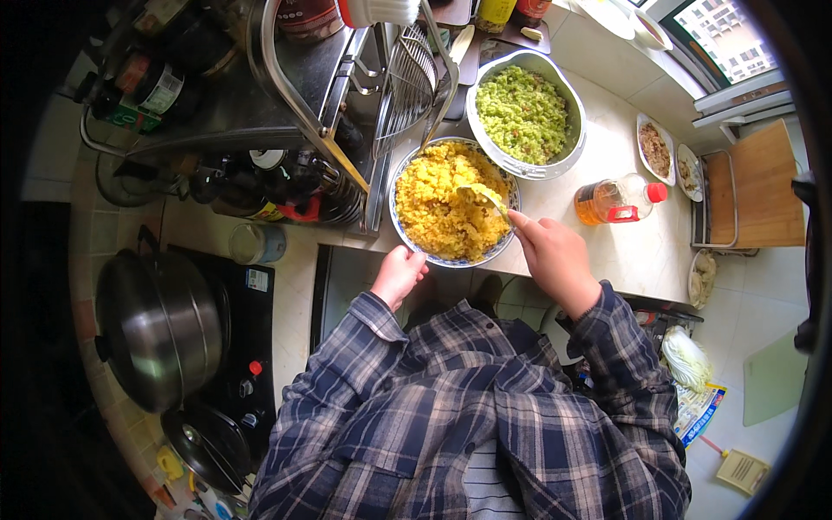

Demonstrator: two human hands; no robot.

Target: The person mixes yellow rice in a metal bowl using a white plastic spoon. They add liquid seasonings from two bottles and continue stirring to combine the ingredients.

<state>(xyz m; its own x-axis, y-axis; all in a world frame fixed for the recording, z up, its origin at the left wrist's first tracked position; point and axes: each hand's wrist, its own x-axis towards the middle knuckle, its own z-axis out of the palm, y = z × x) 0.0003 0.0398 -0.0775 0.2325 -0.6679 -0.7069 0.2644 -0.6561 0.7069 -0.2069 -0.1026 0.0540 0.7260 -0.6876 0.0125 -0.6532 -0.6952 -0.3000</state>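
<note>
Left hand [401,276] grips the patterned bowl [468,262] rim, right hand [555,260] a spoon [497,203] inside it, seemingly for stirring, which calls for steady bracing.

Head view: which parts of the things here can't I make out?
Head view, hidden: the grip end of the spoon, inside the right hand.
Head view, hidden: the inside bottom of the patterned bowl, under yellow food.
Head view, cut off: the red-and-white container, by the top edge.
</note>
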